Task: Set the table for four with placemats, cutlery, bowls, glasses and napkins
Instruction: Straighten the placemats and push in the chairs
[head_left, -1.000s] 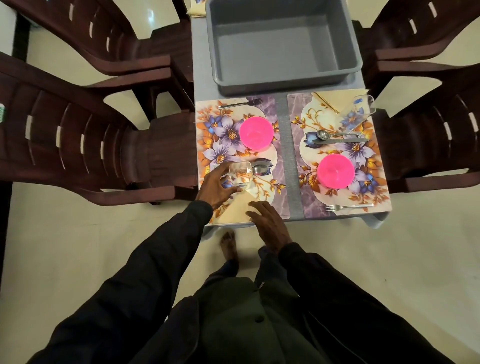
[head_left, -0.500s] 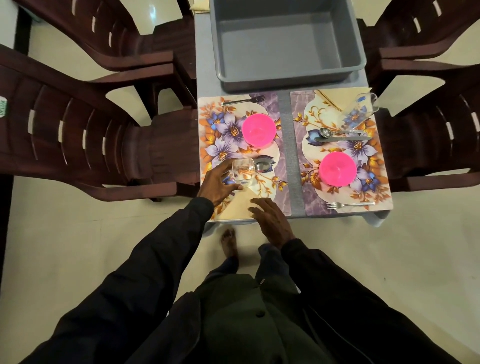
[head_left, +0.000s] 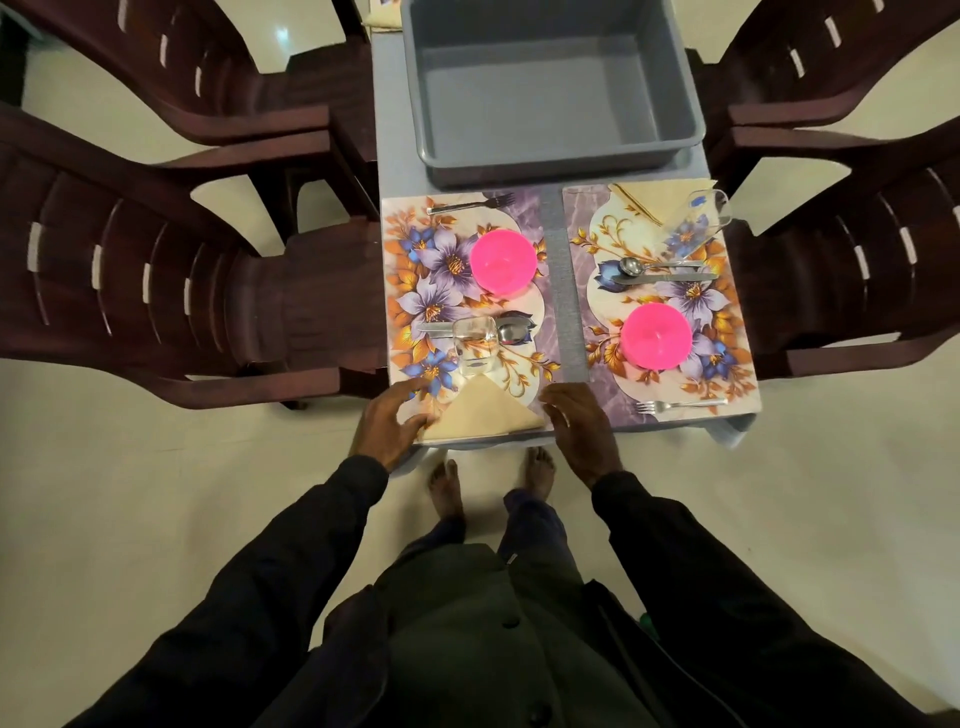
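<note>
- Nothing gripped: left hand (head_left: 387, 423) open, touching a corner of the folded napkin (head_left: 483, 415); right hand (head_left: 579, 428) open just beside it, hands apart.
- Looks finished on the left placemat (head_left: 524, 213): glass (head_left: 474, 343), knife (head_left: 434, 328), spoon (head_left: 511, 332), pink bowl (head_left: 503, 262), fork (head_left: 467, 204).
- Likewise the right placemat (head_left: 582, 213).
- Beyond, gray tub (head_left: 550, 88) empty; far two settings out of view, can't judge.

Left grip (head_left: 387, 423) touching folded napkin (head_left: 484, 415) on floral placemat (head_left: 415, 249), right grip (head_left: 579, 428) relaxed beside it, glass (head_left: 474, 345) just beyond

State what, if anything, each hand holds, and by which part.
Nothing is held: the left hand lies open at the napkin's left corner, the right hand open beside its right.
</note>
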